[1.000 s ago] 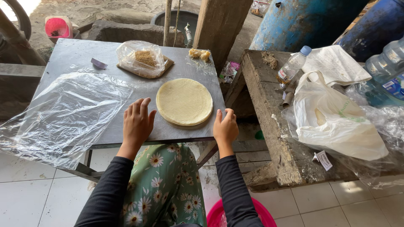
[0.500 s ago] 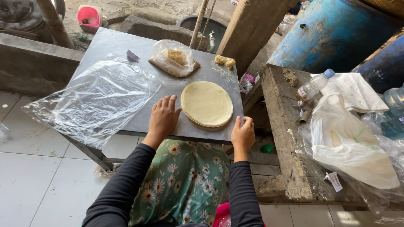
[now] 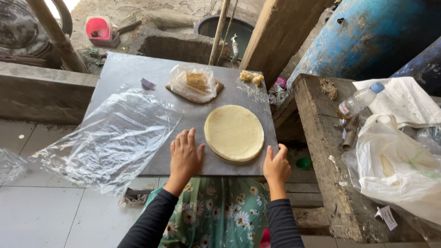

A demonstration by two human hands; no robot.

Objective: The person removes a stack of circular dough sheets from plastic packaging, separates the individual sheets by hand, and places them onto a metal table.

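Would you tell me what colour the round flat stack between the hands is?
Pale cream-yellow stack, clearest in the head view.

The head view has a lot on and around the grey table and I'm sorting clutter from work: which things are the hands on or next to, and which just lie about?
In hand:
left hand flat on the grey table
right hand at the table's edge
stack of round flat dough sheets between them

Lying about:
clear plastic sheet
bag of crumbs
plastic bottle
white bag
pink tub
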